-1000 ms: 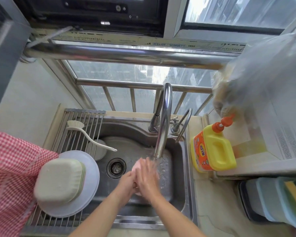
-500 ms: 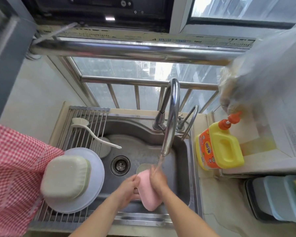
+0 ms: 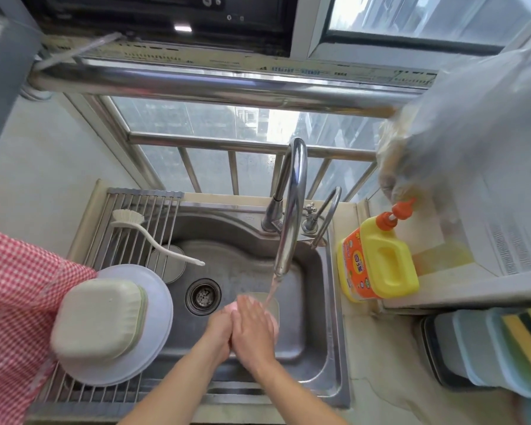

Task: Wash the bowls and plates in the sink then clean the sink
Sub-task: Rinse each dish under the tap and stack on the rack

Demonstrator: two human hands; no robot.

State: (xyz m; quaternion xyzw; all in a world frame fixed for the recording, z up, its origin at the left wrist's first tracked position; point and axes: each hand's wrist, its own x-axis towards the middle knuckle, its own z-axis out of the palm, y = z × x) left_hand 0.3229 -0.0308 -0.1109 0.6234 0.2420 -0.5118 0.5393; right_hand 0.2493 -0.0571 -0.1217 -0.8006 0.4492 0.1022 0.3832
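Observation:
Over the steel sink [image 3: 249,250], my left hand [image 3: 216,332] and my right hand [image 3: 252,326] are pressed together just beside the thin stream from the faucet [image 3: 292,210]. Between them is a pink cloth [image 3: 231,306], mostly hidden. My right hand lies flat on top of it with straight fingers, while my left hand holds it from below. A pale green object [image 3: 273,303] lies on the sink floor behind my hands. On the drying rack [image 3: 135,210] at the left, a white plate [image 3: 161,311] carries an upturned pale green bowl [image 3: 98,317].
A white dish brush [image 3: 154,237] lies across the rack. The drain [image 3: 203,296] sits left of my hands. A yellow detergent bottle [image 3: 377,262] stands on the right counter, stacked containers with a sponge [image 3: 488,348] further right. A red checked cloth [image 3: 16,302] hangs at the left edge.
The pink cloth hung down in both hands half a second ago; now it is bunched between my palms, with my right hand flattened over it. The view has shifted slightly.

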